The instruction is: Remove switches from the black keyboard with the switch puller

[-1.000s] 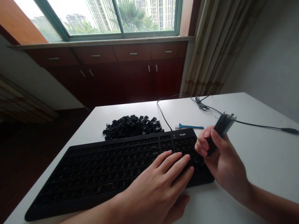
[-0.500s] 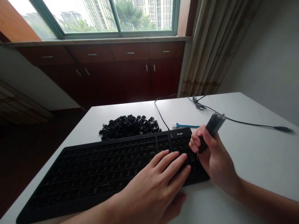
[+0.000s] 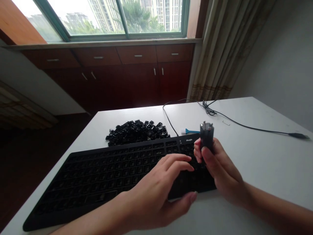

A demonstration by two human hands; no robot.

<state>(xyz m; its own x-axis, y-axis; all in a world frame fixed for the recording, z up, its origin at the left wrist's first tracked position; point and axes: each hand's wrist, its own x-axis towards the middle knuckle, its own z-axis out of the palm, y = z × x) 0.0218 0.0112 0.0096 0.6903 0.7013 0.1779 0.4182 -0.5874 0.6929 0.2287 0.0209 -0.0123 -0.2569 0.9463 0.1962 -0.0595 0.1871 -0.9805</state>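
Observation:
A black keyboard lies on the table with its keycaps off, so the bare key sockets show. Over its right part is my left hand, palm down and open, fingers slightly bent and thumb apart; nothing shows in it. My right hand is closed around a dark grey block-shaped tool, held upright above the keyboard's right end. Small prongs stick up from the tool's top, like those of a keycap puller; my fingers hide its lower part. Behind the keyboard lies a heap of loose black keycaps.
Partly behind the tool lies a small blue brush with white bristles. A black cable runs from the keyboard, bundled at the back, across the white table. A thin bent wire rests near it. Cabinets stand beyond.
My right hand has moved left and turned the pronged tool more upright. My left hand has shifted a little left, its fingers bent and its thumb spread away from them.

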